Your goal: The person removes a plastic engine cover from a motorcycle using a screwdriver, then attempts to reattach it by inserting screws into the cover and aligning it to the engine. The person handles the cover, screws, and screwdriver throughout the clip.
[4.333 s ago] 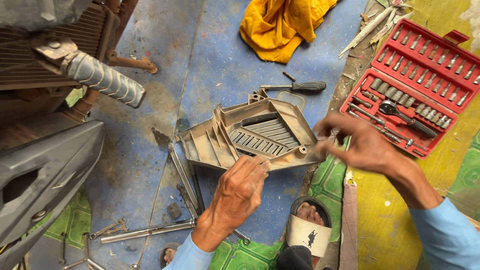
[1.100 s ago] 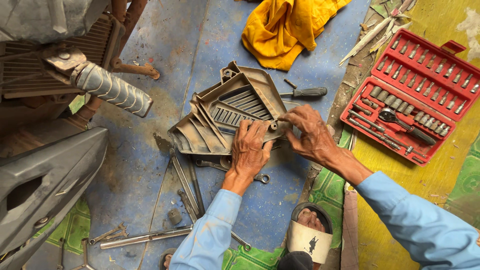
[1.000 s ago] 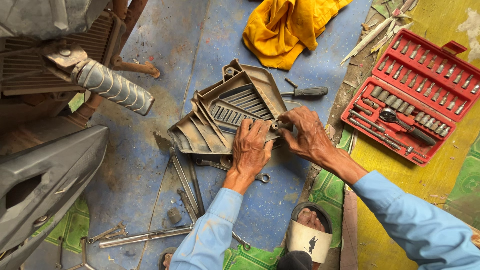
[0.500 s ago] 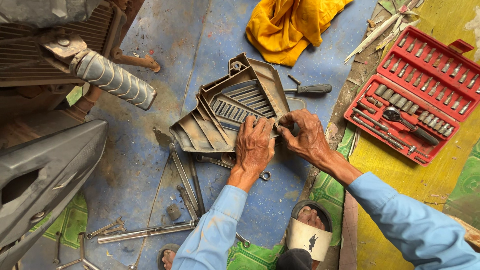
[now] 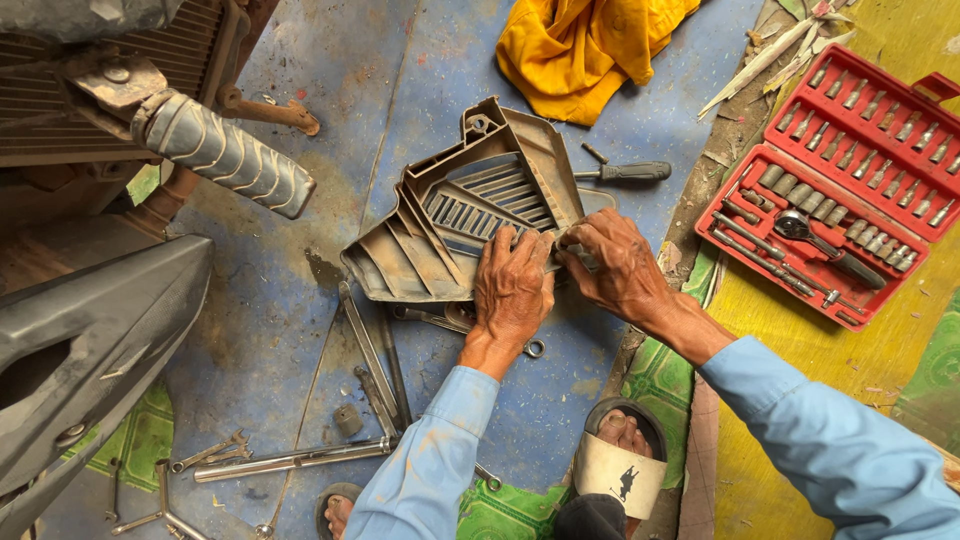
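Note:
A dusty grey plastic cover (image 5: 470, 210) with slatted vents lies inside-up on the blue mat. My left hand (image 5: 512, 285) presses flat on its near edge, fingers spread over the rim. My right hand (image 5: 612, 265) pinches the cover's right corner, fingers closed around a small part that I cannot make out. Both sleeves are light blue.
An open red socket set (image 5: 835, 190) sits at right. A black-handled screwdriver (image 5: 625, 172) and a yellow cloth (image 5: 585, 50) lie beyond the cover. Wrenches and metal rods (image 5: 290, 460) lie at lower left, a motorcycle footrest (image 5: 225, 150) and body panels at left. My sandalled foot (image 5: 620, 465) is below.
The cover has been turned and drawn nearer to me since the earliest frame. Both hands have closed in on its right corner and stay there over the last second.

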Demonstrator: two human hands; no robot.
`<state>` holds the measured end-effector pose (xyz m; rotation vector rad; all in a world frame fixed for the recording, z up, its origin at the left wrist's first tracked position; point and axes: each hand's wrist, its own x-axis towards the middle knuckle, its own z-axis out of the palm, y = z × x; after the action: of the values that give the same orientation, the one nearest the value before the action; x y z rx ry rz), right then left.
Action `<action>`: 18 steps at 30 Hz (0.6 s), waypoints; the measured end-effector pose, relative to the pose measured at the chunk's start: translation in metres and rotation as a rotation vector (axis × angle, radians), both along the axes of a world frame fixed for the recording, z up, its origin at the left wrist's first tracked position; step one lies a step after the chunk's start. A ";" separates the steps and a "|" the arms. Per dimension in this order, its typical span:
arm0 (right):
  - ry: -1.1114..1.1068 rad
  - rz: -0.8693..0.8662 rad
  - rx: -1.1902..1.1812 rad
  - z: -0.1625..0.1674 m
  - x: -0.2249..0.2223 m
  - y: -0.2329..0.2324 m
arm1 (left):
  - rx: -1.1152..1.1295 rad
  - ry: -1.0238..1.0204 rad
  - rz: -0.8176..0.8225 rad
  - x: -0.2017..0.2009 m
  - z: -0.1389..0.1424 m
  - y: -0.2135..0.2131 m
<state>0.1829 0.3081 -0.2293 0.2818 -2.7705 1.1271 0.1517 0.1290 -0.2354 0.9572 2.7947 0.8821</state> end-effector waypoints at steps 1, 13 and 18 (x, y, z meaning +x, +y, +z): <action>0.007 0.016 0.016 0.000 -0.002 0.000 | 0.000 0.004 0.002 0.000 -0.001 0.000; -0.105 0.298 0.051 -0.003 -0.027 0.015 | 0.019 0.003 0.007 -0.002 -0.002 -0.001; -0.228 0.153 -0.066 -0.003 -0.019 0.026 | 0.024 -0.016 -0.005 -0.003 0.001 -0.003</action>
<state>0.1641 0.3339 -0.2326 0.3862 -2.9423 1.3641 0.1488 0.1257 -0.2346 0.9559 2.7739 0.9202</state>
